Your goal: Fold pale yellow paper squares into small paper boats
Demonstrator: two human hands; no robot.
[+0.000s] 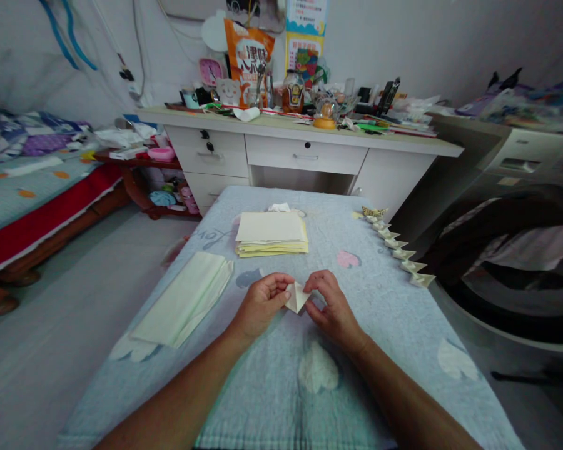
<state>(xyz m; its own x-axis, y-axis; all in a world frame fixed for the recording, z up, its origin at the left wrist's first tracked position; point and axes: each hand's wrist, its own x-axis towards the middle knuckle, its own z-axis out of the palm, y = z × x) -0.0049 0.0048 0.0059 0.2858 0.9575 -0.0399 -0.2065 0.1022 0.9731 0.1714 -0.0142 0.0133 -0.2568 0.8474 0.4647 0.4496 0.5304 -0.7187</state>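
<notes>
A small folded piece of white paper (296,297), with creases meeting near its middle, is between my hands just above the cloth-covered table (380,350). My left hand (266,301) pinches its left edge between thumb and fingers. At the paper's right corner, my right hand (332,307) has its curled index finger and thumb around the edge; the thumb is apart from the index finger. Beyond my hands lies a stack of cream and yellow paper sheets (272,228). Pale green folded sheets (182,300) rest to the left.
Along the table's right edge runs a row of several folded paper pieces (403,255), with a patterned one (374,212) at the far end. Behind the table stands a white desk (304,153) crowded with items. A washing machine (511,206) is on the right, a bed (42,194) on the left.
</notes>
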